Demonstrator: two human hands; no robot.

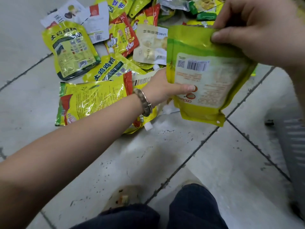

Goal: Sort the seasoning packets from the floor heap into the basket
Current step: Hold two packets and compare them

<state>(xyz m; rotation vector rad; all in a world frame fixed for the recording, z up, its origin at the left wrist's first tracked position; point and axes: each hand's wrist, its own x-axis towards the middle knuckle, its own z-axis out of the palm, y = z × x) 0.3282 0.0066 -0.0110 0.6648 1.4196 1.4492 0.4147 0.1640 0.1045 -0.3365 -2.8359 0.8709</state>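
A large yellow-green seasoning pouch [208, 76] hangs upside down above the floor, barcode side facing me. My right hand [257, 28] pinches its upper edge from the top right. My left hand [165, 90], with a bead bracelet and a bangle on the wrist, grips the pouch's left side, thumb on its face. Behind them a heap of seasoning packets [107, 55] lies spread on the tiles, mostly yellow, some red or white. No basket shows in this view.
Grey floor tiles [189, 154] with dark grout lines fill the foreground. My knees in dark trousers [189, 210] and a shoe [122, 197] sit at the bottom edge. A grey ribbed object [293, 146] stands at the right edge.
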